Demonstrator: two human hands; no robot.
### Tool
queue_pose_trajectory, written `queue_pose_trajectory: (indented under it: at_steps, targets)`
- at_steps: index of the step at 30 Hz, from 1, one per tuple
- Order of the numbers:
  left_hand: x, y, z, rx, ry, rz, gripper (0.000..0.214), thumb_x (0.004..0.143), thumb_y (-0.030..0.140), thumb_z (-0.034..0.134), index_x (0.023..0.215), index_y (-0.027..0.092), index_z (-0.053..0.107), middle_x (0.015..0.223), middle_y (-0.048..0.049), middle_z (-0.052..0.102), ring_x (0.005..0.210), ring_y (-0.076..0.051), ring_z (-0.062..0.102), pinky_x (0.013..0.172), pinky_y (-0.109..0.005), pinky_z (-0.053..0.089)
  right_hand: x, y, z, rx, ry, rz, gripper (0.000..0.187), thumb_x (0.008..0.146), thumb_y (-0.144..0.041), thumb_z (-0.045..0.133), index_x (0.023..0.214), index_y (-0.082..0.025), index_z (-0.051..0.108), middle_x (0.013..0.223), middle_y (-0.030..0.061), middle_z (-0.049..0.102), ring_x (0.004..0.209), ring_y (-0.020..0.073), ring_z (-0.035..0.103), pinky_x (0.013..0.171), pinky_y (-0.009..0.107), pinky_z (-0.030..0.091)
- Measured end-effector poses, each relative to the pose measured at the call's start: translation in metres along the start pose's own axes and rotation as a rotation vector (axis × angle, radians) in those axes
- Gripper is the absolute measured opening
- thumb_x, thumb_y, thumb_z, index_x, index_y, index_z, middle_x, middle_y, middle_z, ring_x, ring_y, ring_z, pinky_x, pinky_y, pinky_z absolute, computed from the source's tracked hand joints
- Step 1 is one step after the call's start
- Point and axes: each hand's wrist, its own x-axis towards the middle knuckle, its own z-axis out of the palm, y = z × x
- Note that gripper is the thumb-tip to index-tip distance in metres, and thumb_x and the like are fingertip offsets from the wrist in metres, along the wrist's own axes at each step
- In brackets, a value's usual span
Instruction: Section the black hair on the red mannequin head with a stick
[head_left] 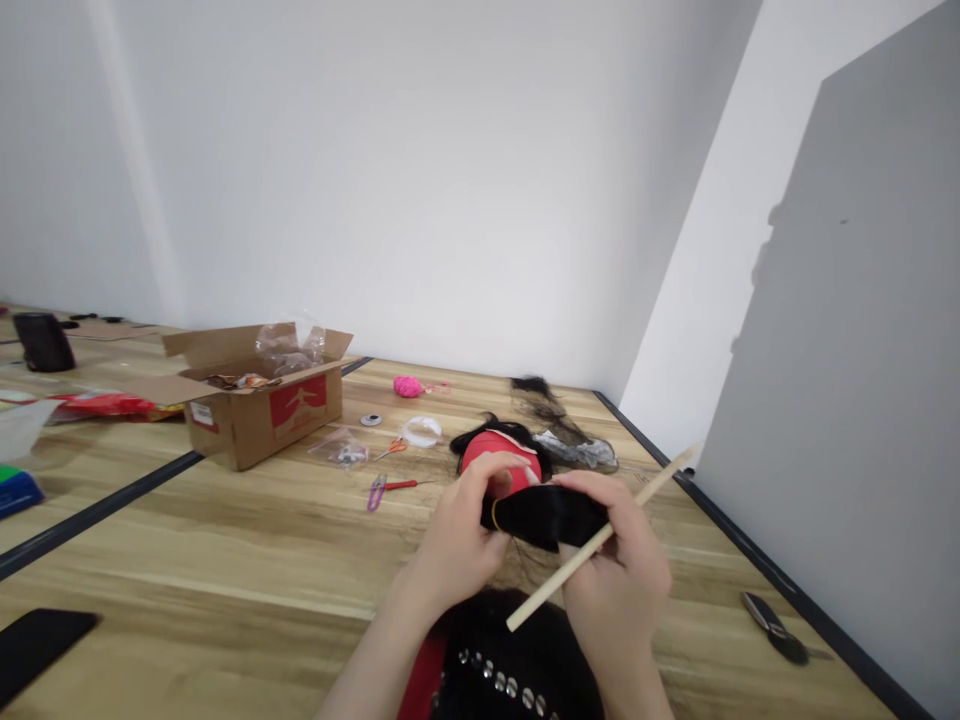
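Both hands meet over the wooden table (pixel 247 540). My left hand (pixel 457 535) is closed, pinching one end of a black hair bundle (pixel 547 515) bound with a yellow band. My right hand (pixel 619 565) is closed round the bundle's other end and also holds a long wooden stick (pixel 660 480), which slants up to the right. Behind the hands lies a red head form with black hair (pixel 499 447). Below them a black wig with a row of silver studs (pixel 502 665) covers a red form at the frame's bottom edge.
An open cardboard box (pixel 259 400) stands at the left. Near it lie a small plastic bag (pixel 341 450), a tape roll (pixel 421 431), small scissors (pixel 390 450), a purple-handled tool (pixel 379 490), pink yarn (pixel 409 386), loose hair (pixel 559 420), a clipper (pixel 776 630) and a phone (pixel 37 645).
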Motion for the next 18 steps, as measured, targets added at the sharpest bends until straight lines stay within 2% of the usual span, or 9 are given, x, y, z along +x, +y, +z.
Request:
queue_pose_trajectory:
  at_steps: [3,6,9,11,14,16,18]
  targets:
    - [0.001,0.004,-0.001,-0.022,-0.014,-0.026,0.06,0.065,-0.002,0.045,0.121,0.021,0.049,0.093,-0.0027,0.061,0.08,-0.016,0.06,0.073,-0.027,0.053,0.0,-0.001,0.002,0.013,0.019,-0.001,0.023,0.081,-0.013,0.059,0.097,-0.025,0.07,0.095,0.0042,0.073,0.089,0.0237,0.07,0.08,0.038,0.055]
    - [0.003,0.008,-0.003,-0.037,-0.061,-0.026,0.054,0.062,-0.002,0.043,0.11,0.02,0.055,0.094,-0.0032,0.064,0.081,-0.017,0.061,0.074,-0.028,0.053,0.0,0.0,0.002,0.062,0.026,0.024,0.033,0.083,-0.015,0.063,0.113,-0.025,0.069,0.113,0.0087,0.071,0.098,0.0271,0.07,0.089,0.046,0.055]
    - [0.004,0.009,-0.004,-0.049,-0.113,-0.012,0.046,0.062,-0.002,0.043,0.1,0.019,0.058,0.095,-0.0038,0.065,0.087,-0.018,0.063,0.079,-0.03,0.054,0.001,0.0,-0.002,0.099,-0.077,0.011,0.054,0.085,-0.014,0.06,0.137,-0.028,0.057,0.14,0.0104,0.059,0.119,0.0303,0.064,0.102,0.054,0.05]
    - [0.004,0.01,-0.005,-0.057,-0.151,-0.002,0.043,0.063,-0.003,0.043,0.097,0.019,0.059,0.094,-0.0042,0.066,0.089,-0.019,0.063,0.081,-0.031,0.054,0.002,0.0,-0.005,0.119,-0.185,-0.024,0.059,0.086,-0.012,0.057,0.142,-0.029,0.052,0.141,0.0083,0.059,0.126,0.0297,0.059,0.106,0.055,0.048]
    - [0.004,0.01,-0.007,-0.074,-0.213,0.01,0.042,0.066,-0.003,0.044,0.097,0.019,0.061,0.098,-0.0057,0.067,0.097,-0.02,0.064,0.088,-0.033,0.054,0.002,0.0,-0.006,0.141,-0.261,-0.079,0.05,0.087,-0.011,0.055,0.132,-0.031,0.061,0.124,0.0043,0.071,0.116,0.0256,0.067,0.097,0.044,0.055]
    - [0.005,0.011,-0.009,-0.086,-0.247,0.008,0.046,0.068,-0.004,0.044,0.102,0.02,0.061,0.105,-0.0061,0.068,0.104,-0.021,0.064,0.094,-0.034,0.052,0.003,0.0,-0.005,0.145,-0.221,-0.067,0.039,0.084,-0.013,0.057,0.116,-0.031,0.069,0.109,0.0011,0.076,0.099,0.0228,0.073,0.084,0.035,0.059]
    - [0.005,0.013,-0.011,-0.09,-0.265,-0.018,0.048,0.067,-0.005,0.045,0.105,0.021,0.06,0.108,-0.0054,0.067,0.106,-0.021,0.063,0.094,-0.033,0.052,0.004,0.001,-0.003,0.134,-0.145,0.004,0.028,0.08,-0.015,0.059,0.1,-0.029,0.073,0.096,-0.0006,0.078,0.085,0.0217,0.074,0.072,0.031,0.059]
